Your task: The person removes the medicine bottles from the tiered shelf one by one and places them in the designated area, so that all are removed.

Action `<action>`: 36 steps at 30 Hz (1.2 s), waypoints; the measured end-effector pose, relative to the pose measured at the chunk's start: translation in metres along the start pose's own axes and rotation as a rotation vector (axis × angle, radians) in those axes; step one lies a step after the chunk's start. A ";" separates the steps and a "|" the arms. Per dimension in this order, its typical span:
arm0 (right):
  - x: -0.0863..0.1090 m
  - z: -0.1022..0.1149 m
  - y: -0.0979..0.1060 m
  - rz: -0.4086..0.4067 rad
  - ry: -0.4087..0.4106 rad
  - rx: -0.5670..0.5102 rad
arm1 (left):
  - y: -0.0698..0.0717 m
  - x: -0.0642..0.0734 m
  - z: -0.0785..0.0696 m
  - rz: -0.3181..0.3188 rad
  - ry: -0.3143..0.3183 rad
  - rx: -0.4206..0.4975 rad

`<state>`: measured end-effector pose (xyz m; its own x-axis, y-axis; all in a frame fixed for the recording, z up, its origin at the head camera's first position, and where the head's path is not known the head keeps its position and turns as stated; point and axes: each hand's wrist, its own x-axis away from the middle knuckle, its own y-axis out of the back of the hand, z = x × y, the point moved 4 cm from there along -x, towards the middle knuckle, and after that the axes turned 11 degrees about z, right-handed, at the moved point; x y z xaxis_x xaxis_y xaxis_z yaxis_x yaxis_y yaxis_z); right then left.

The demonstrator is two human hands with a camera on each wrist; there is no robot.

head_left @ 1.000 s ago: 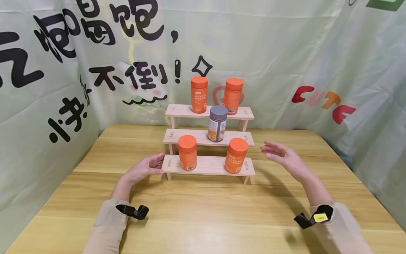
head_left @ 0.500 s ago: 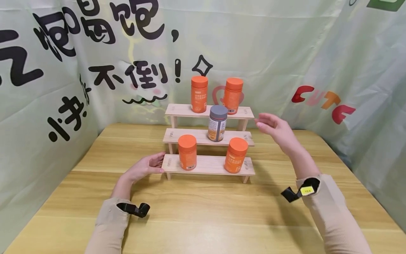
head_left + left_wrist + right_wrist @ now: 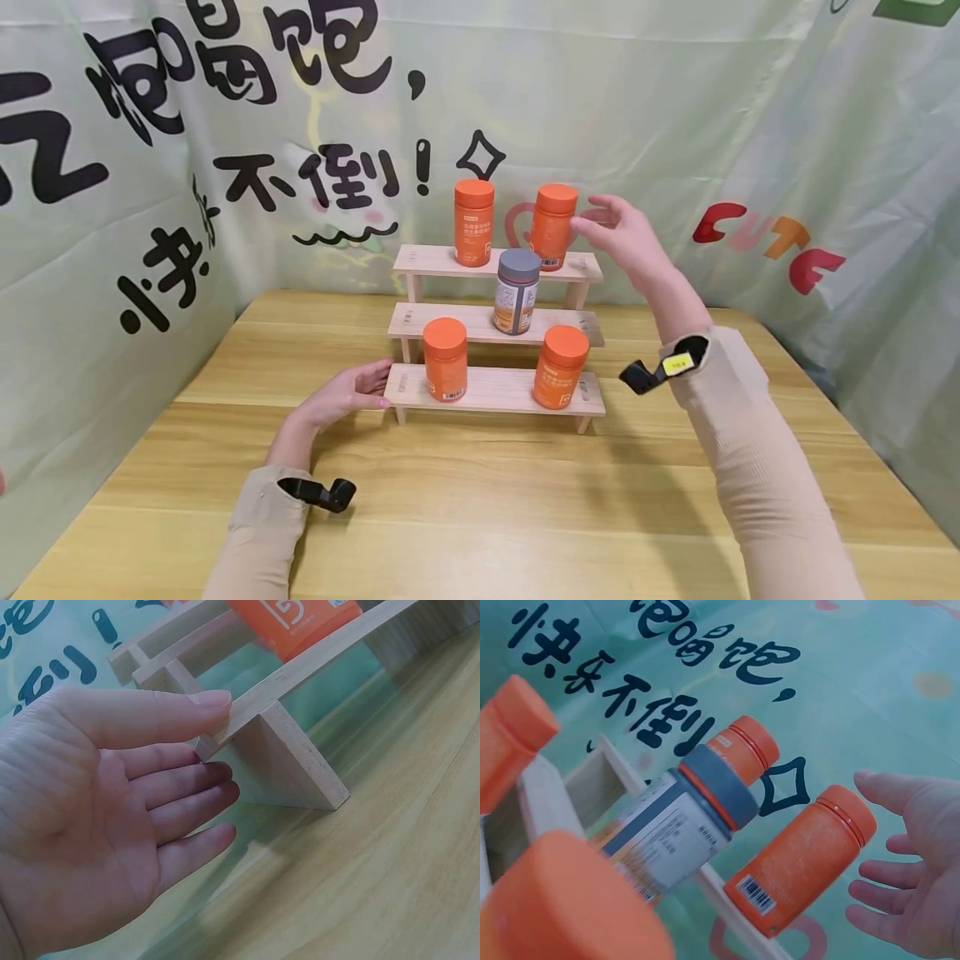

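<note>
A three-tier wooden display rack (image 3: 495,390) bears several orange-capped bottles and one grey-capped bottle (image 3: 516,292). My left hand (image 3: 341,396) holds the left end of its lowest board, thumb (image 3: 208,701) at the top edge and index fingertip at the corner. My right hand (image 3: 622,237) is beside the right orange bottle (image 3: 551,229) on the top tier, thumb and fingers spread. In the right wrist view, a gap shows between these fingers and that bottle. The grey-capped bottle stands on the middle tier.
Another orange bottle (image 3: 473,225) stands left on the top tier. On the lowest tier are a left orange bottle (image 3: 446,362) and a right one (image 3: 558,371). A printed cloth backdrop (image 3: 637,100) hangs behind the wooden table (image 3: 480,517).
My right hand has risen from beside the lower tiers and moved inward to the top right bottle. My left hand stays at the rack's lowest board, and the bottles have kept their places.
</note>
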<state>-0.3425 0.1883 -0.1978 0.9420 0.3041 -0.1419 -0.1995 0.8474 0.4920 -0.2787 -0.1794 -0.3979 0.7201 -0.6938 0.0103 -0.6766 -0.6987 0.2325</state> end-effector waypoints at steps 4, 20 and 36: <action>-0.015 0.010 -0.001 -0.021 -0.023 0.014 | 0.000 0.001 -0.001 -0.011 0.003 -0.010; -0.045 -0.008 -0.022 -0.033 -0.037 -0.073 | -0.001 0.002 -0.001 -0.031 0.010 -0.019; -0.038 -0.007 -0.023 -0.096 -0.022 -0.004 | -0.001 0.003 0.001 -0.045 0.013 -0.018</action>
<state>-0.3760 0.1602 -0.2098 0.9626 0.2115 -0.1695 -0.1086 0.8739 0.4739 -0.2762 -0.1814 -0.3993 0.7519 -0.6592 0.0115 -0.6404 -0.7261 0.2504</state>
